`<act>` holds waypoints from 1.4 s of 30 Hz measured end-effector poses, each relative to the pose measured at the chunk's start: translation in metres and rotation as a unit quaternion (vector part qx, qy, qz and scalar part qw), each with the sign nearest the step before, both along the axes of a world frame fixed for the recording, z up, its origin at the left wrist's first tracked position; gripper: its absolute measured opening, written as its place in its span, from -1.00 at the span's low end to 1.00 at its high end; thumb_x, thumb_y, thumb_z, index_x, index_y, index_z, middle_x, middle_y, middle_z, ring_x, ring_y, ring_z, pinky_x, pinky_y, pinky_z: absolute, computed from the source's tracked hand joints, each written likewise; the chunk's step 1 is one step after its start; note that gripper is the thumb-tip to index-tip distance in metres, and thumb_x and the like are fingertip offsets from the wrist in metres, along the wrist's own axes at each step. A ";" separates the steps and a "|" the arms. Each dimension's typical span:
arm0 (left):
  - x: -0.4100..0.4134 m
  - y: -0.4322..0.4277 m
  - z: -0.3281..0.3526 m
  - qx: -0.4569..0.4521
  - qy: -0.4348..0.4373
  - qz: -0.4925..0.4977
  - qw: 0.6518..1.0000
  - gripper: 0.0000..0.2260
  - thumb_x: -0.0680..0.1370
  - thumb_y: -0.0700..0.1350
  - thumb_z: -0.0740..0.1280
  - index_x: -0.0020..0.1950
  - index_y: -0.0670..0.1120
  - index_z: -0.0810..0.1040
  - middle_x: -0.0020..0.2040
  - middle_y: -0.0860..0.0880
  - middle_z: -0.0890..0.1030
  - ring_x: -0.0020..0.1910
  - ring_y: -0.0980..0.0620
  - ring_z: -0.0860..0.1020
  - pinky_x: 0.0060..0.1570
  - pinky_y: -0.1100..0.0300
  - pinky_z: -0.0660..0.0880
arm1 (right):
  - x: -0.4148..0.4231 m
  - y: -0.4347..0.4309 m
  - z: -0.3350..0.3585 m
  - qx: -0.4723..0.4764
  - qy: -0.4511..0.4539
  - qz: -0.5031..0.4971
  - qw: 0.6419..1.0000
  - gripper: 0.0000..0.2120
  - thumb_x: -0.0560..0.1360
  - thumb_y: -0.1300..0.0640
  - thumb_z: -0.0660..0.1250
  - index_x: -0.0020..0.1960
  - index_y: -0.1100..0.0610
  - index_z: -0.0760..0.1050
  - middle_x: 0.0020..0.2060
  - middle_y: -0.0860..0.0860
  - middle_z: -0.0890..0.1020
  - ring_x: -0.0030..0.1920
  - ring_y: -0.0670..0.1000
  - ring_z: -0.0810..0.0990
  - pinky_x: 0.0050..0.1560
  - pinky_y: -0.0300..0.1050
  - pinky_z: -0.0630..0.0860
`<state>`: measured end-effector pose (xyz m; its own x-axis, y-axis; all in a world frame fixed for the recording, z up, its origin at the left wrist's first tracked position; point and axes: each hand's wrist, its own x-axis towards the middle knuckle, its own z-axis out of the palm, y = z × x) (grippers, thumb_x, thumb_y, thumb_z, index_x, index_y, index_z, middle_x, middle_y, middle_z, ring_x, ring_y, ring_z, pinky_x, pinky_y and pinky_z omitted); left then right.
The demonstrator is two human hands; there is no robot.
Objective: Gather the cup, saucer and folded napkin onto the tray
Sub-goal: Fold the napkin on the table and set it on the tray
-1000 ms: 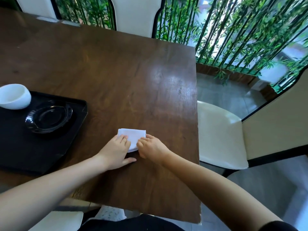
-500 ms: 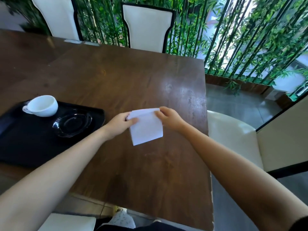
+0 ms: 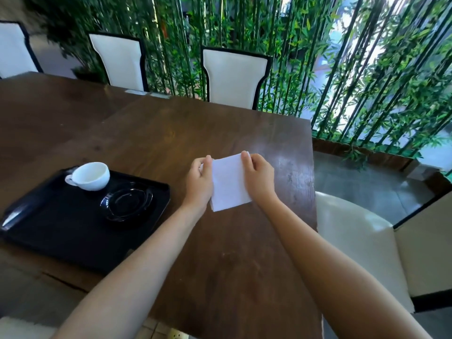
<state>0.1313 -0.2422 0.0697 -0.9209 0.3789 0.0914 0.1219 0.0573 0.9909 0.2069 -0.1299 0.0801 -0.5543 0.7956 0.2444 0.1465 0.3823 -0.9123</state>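
Note:
A white folded napkin (image 3: pixel 228 183) hangs in the air above the brown table (image 3: pixel 171 133), held by its top corners. My left hand (image 3: pixel 199 182) pinches its left corner and my right hand (image 3: pixel 259 178) pinches its right corner. To the left lies a black tray (image 3: pixel 49 231). On the tray stand a white cup (image 3: pixel 89 176) at the back and a black saucer (image 3: pixel 129 200) beside it, both apart from my hands.
White chairs with black frames (image 3: pixel 234 77) stand along the far side of the table, and another white chair (image 3: pixel 362 243) sits at the right edge. A screen of green bamboo (image 3: pixel 342 69) rises behind. The table's right edge runs just past my right hand.
The napkin was lifted off the table by both hands and now hangs upright between them. My view has tilted up, showing more chairs and bamboo.

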 end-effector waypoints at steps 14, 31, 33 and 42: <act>-0.072 -0.103 0.011 -0.043 0.046 0.160 0.985 -0.72 0.60 0.09 0.08 -0.04 -0.06 0.46 -0.25 0.10 0.50 -0.24 0.18 0.46 -0.28 0.27 0.35 | -0.103 -0.096 0.004 -0.023 0.008 0.115 0.993 -0.56 0.54 -0.06 0.17 -0.26 0.33 0.37 -0.43 0.06 0.42 -0.44 -0.10 0.28 -0.41 -0.20 0.25; -0.198 -0.301 -0.015 0.029 -0.204 0.048 0.977 -0.73 0.50 -0.18 0.38 0.16 -0.07 0.41 0.08 -0.08 0.54 -0.02 0.00 0.59 -0.37 0.19 0.59 | -0.267 -0.228 -0.016 0.048 -0.227 0.302 0.925 -0.62 0.47 -0.14 0.28 0.01 0.19 0.48 -0.10 0.14 0.58 -0.11 0.10 0.51 -0.19 -0.11 0.38; -0.206 -0.311 -0.033 0.012 -0.218 0.090 0.972 -0.74 0.49 -0.19 0.38 0.13 -0.08 0.41 0.08 -0.09 0.53 -0.04 0.00 0.58 -0.41 0.21 0.58 | -0.265 -0.241 -0.030 0.025 -0.265 0.374 0.888 -0.42 0.41 -0.17 0.36 0.30 0.13 0.34 0.11 0.10 0.50 0.06 0.06 0.49 -0.07 -0.15 0.42; -0.229 -0.332 -0.098 -0.126 -0.244 0.149 0.950 -0.67 0.48 -0.19 0.39 0.18 -0.03 0.36 0.13 -0.06 0.46 0.08 -0.06 0.51 -0.14 0.06 0.62 | -0.277 -0.285 -0.100 0.188 -0.390 0.466 0.772 0.02 0.27 -0.33 0.35 0.49 0.07 -0.08 0.40 0.13 0.19 0.40 0.20 0.14 0.32 0.11 0.23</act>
